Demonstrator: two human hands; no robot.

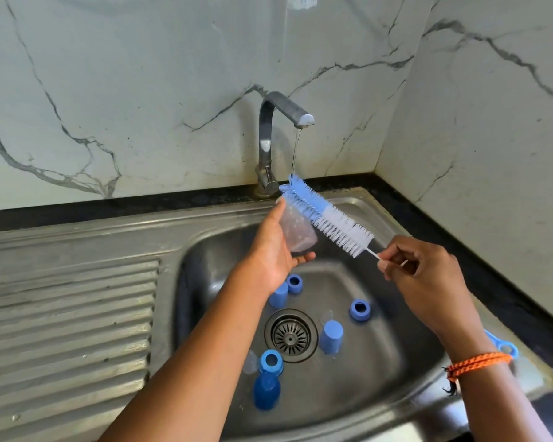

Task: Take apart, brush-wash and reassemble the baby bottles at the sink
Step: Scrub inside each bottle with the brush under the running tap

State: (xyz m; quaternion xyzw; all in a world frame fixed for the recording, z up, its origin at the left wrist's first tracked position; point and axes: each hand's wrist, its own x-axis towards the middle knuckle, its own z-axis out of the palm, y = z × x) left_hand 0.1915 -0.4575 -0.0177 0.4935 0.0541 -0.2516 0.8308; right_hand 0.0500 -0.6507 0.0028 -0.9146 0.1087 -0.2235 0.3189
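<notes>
The left hand (276,247) grips a clear bottle body (296,229) above the sink basin (393,371); the palm hides its near side. The right hand (425,275) pinches the bottle brush (329,215) by its thin handle, mostly concealed by the fingers. The blue bristle tip sits at the bottle mouth under the tap stream (296,151).

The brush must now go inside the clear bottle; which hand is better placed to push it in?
Probably the right hand: it pinches the brush by its thin handle, and the bristle tip already lies at the bottle mouth. The left hand grips the bottle under the running tap.
</notes>
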